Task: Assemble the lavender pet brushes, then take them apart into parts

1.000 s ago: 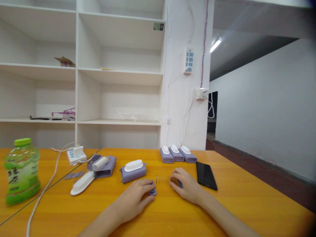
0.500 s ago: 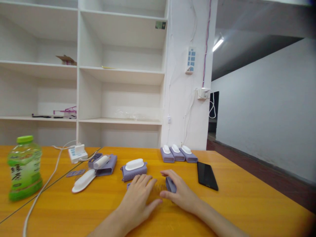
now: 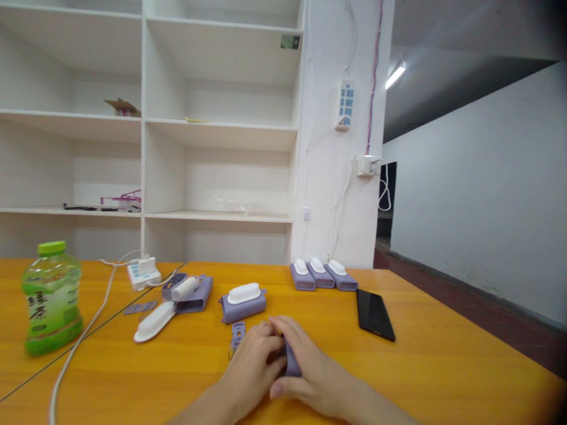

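Three finished units, lilac plastic cases each capped with a white oval pad [image 3: 323, 275], stand in a row at about one o'clock from my hands, against the far edge of the orange wooden table [image 3: 443, 366]. A fourth lilac case with a white pad [image 3: 243, 301] sits at eleven o'clock, just beyond my fingers. Further out at ten o'clock lie an open lilac shell with a white roller in it [image 3: 188, 291] and a loose white oval pad [image 3: 155, 320], so by my reckoning those remain to be put together.

The piece in hand is a small lilac plastic part [image 3: 291, 360], on the table between my palms. My right hand [image 3: 310, 369] curls around it from three o'clock, thumb underneath and fingers over the top, gripping it. My left hand [image 3: 254, 363] comes in from nine o'clock with its fingers bent and pressed against the same part; whether it pinches something of its own I cannot tell, since the fingertips are hidden. A flat lilac slotted strip [image 3: 238, 334] lies just beside my left knuckles at twelve o'clock, untouched.

A black phone [image 3: 375, 314] lies at two o'clock, and a green tea bottle [image 3: 52, 301] stands well apart at nine o'clock.
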The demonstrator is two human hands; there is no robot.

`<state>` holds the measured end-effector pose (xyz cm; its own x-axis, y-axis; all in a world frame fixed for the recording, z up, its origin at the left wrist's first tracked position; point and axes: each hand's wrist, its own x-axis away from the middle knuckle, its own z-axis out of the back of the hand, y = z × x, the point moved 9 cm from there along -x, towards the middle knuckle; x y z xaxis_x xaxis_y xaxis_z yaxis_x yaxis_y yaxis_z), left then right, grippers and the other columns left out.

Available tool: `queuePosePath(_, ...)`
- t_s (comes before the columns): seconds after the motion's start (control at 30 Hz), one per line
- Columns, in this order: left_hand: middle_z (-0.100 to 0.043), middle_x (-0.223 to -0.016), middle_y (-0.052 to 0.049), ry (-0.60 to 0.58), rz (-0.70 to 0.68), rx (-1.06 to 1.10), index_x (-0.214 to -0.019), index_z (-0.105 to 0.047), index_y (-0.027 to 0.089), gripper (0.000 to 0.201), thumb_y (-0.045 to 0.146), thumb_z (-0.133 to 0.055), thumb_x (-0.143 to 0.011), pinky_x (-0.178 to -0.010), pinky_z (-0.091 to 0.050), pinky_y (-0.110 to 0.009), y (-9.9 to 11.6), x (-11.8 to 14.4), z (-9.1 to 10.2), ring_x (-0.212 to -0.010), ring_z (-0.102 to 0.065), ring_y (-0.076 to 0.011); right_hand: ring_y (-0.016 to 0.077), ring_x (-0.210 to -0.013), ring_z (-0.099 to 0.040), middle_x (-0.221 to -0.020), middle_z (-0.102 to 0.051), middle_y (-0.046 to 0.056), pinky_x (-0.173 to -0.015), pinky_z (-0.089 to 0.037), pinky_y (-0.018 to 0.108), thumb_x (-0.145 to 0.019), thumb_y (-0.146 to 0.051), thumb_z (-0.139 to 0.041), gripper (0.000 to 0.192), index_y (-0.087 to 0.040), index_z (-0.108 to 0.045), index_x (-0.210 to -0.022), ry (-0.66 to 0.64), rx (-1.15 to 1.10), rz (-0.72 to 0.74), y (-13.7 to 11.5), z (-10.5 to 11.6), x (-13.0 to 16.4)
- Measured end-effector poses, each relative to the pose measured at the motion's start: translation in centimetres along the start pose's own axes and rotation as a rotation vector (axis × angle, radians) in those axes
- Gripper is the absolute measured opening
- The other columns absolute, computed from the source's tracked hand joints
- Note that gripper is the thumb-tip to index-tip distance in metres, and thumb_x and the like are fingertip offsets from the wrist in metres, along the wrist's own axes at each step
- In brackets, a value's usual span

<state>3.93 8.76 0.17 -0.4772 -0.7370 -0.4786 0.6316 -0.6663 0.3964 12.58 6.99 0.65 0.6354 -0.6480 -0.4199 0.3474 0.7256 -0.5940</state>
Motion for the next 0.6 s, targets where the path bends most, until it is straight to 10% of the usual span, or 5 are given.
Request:
queuePosePath(0.33,-0.074,-0.093,-0.005,0.054,-0.115,-0.15,-0.077,-0.075,0.024,0.019,0.013,-0.061,-0.084,-0.08,-0.045,-0.038,1.8,-0.1,0.5,-0.092,-0.064,-0.0243,0.0329,-0.123,-0.056,-0.137,-0.058,0.012,-0.109,-0.042,0.047,-0.067,-0.059,-0.086,0.099,-0.026,-0.04,-0.148,-0.003,0.196,0.051,0.6,0.6,-0.8)
queuePosePath(0.6,-0.075,-0.08,-0.003,0.049,0.078,-0.08,-0.069,-0.075,0.025,0.025,0.016,-0.055,-0.082,-0.067,-0.043,-0.03,0.9,-0.4,1.0,-0.077,-0.067,-0.0206,0.0303,-0.118,-0.057,-0.131,-0.059,0.009,-0.103,-0.048,0.042,-0.066,-0.057,-0.087,0.093,-0.028,-0.045,-0.143,0.009,0.131,0.051,0.6,1.0,-0.8)
